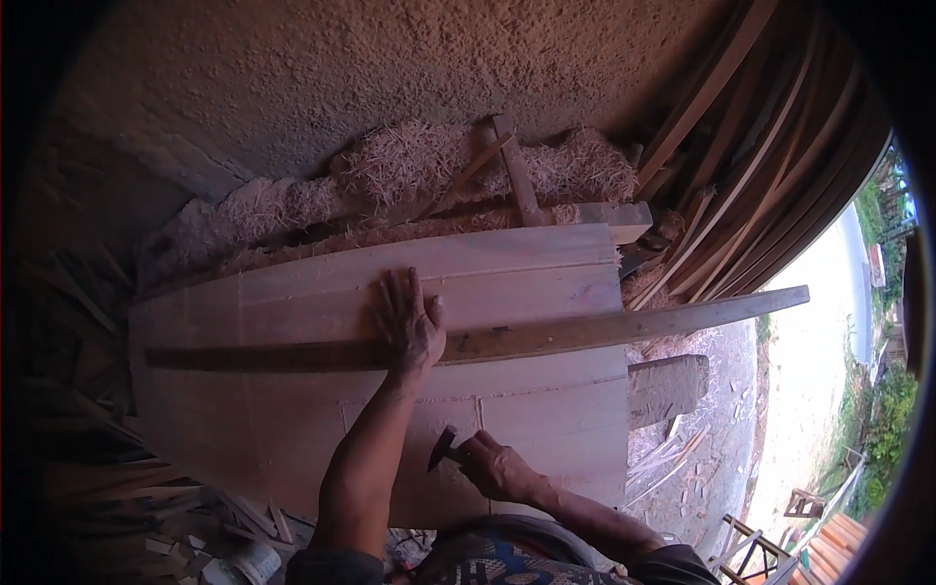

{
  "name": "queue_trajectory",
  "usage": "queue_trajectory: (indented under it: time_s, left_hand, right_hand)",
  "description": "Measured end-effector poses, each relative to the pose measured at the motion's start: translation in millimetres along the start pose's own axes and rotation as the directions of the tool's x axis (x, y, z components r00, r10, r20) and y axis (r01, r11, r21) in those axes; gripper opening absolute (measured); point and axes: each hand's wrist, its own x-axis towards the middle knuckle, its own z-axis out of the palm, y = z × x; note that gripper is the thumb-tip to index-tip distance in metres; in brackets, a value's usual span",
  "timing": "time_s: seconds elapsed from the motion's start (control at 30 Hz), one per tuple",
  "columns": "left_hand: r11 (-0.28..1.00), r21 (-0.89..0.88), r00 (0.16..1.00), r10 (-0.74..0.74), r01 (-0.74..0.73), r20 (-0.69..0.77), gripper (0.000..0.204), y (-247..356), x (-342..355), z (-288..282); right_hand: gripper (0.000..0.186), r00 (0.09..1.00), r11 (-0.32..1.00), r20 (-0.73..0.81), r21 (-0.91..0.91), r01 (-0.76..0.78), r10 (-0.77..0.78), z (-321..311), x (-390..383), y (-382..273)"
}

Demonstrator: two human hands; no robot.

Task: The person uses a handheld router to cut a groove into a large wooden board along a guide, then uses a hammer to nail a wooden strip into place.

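A wide pale wooden panel [556,439] with seams across it lies in front of me. A long dark wooden strip [556,333] crosses it and extends past its right end. My left hand [407,322] rests on the panel and strip, fingers outstretched and slightly apart. Lower down and to the right, my right hand [497,468] grips a hammer [440,449] with a dark head, held over the panel's lower middle.
Wood shavings [400,166] pile along a rough wall [292,68]. Long boards [726,127] lean at the upper right. Scrap wood [78,409] lies at left, a white bucket [244,565] below. A bright path [809,361] and greenery show at right.
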Motion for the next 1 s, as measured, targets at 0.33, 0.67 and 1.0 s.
queue_trajectory:
  time_s: [0.33, 0.67, 1.0]
  left_hand:
    - [0.997, -0.073, 0.999, -0.008, 0.005, -0.038, 0.069, -1.9, 0.7, 0.5]
    - [0.998, -0.066, 0.999, -0.014, 0.012, -0.031, 0.069, -1.2, 0.3, 2.5]
    - [0.999, -0.038, 0.999, 0.003, -0.004, -0.033, 0.068, -0.6, -0.3, 3.6]
  right_hand:
    - [0.068, 0.801, 0.856, -0.598, -0.413, -0.312, 0.003, -100.8, 16.1, 8.8]
    - [0.075, 0.834, 0.957, -0.514, -0.079, -0.278, 0.200, -89.1, 25.8, 5.9]
    - [0.072, 0.844, 0.907, -0.487, -0.211, -0.364, 0.225, -95.0, 38.8, 22.9]
